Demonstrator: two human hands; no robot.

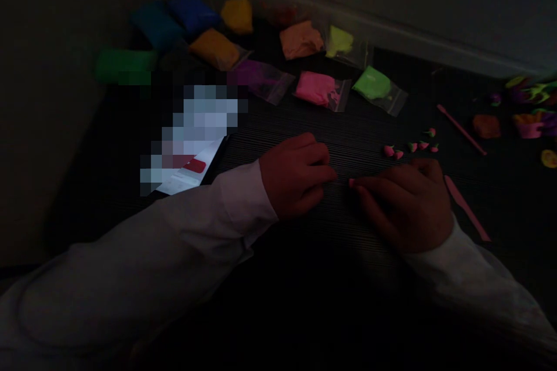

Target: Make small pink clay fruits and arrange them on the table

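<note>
My right hand (404, 203) is closed in a pinch, with a tiny bit of pink clay (351, 182) at the tips of its thumb and index finger. Across a small gap, my left hand (298, 177) hovers over the dark table with its fingers curled together. Whatever its fingertips may hold is too small and dim to make out. Just beyond my right hand lie several little pink clay balls with green tops (389, 151), like tiny fruits. A pink clay knife (467, 208) rests to the right of that hand.
A lit phone (195, 139) lies left of my left hand. Bags of coloured clay line the back, among them a pink bag (317, 88) and a green bag (373, 83). To the right are a thin pink tool (461, 130), a brown clay lump (486, 126) and colourful clay pieces (528, 126).
</note>
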